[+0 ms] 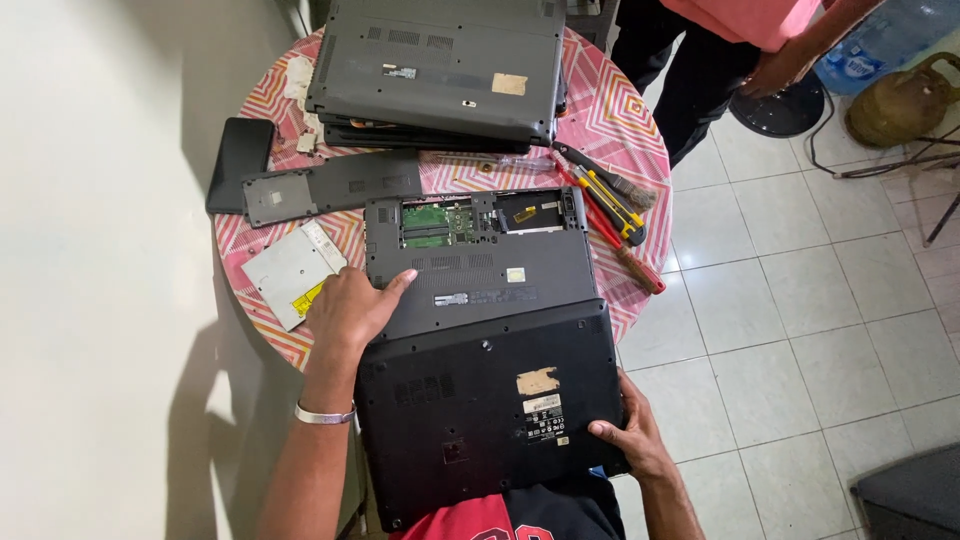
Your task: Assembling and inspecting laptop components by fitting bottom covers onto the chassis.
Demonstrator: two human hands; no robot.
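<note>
Head view. Black plastic laptop base, underside up, rests against the person's body at the desk's near edge, its lower edge cut off by clothing. Right hand closes its grip on the base's right edge; left hand lies flat and open, fingers spread, on a grey laptop lying upside down on the round desk with pink zigzag cloth. An open bay in the grey laptop shows a green circuit board. Beside the left hand lies a silver flat optical drive; a long grey cover panel lies above it. Yellow-handled and red-handled screwdrivers lie right. A stack of dark grey laptops is cut off at the top, as is another person in a pink shirt.
</note>
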